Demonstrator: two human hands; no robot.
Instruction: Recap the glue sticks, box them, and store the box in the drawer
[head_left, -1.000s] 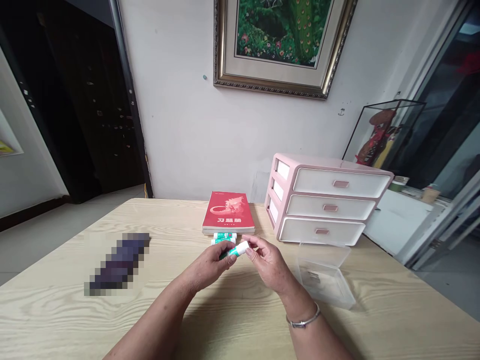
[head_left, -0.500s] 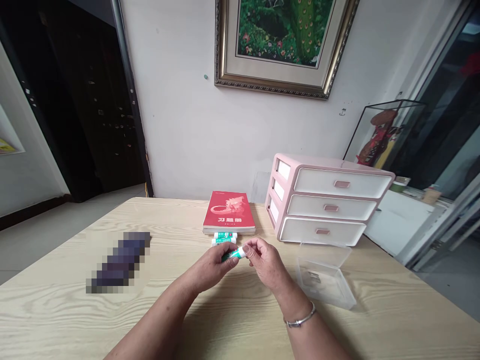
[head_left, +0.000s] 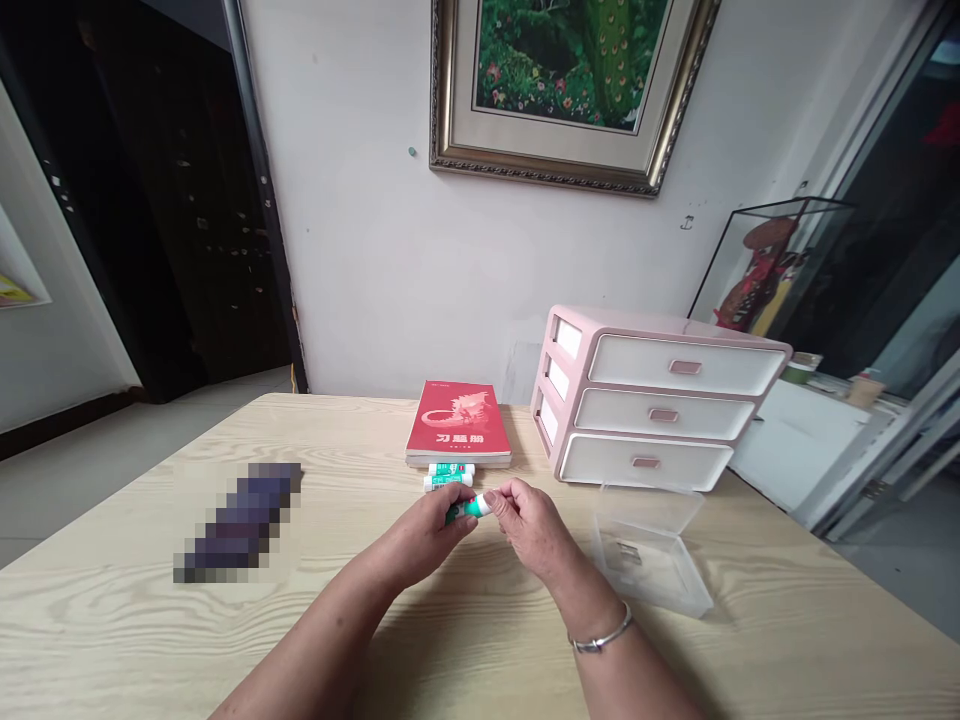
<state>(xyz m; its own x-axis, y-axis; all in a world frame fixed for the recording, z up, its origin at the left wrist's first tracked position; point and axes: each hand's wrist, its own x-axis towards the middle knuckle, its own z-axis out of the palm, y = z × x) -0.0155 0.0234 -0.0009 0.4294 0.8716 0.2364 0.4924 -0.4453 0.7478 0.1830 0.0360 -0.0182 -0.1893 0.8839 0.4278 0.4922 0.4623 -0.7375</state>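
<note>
Both my hands hold one green and white glue stick (head_left: pixel 468 509) just above the wooden table (head_left: pixel 135 620). My left hand (head_left: pixel 424 534) grips its green body with closed fingers. My right hand (head_left: pixel 526 526) pinches the white cap end; a silver bracelet circles that wrist. Two more glue sticks (head_left: pixel 448 476) lie on the table just beyond my hands, in front of a red book (head_left: pixel 458 423).
A pink three-drawer organiser (head_left: pixel 645 408) stands to the right of the book, all drawers closed. A clear plastic box (head_left: pixel 651 553) with its lid up sits near my right forearm. A blurred dark object (head_left: pixel 238 520) lies at the left. A framed picture hangs on the wall.
My right hand has closed in over the white cap end, covering most of it. Both hands drifted slightly toward the book.
</note>
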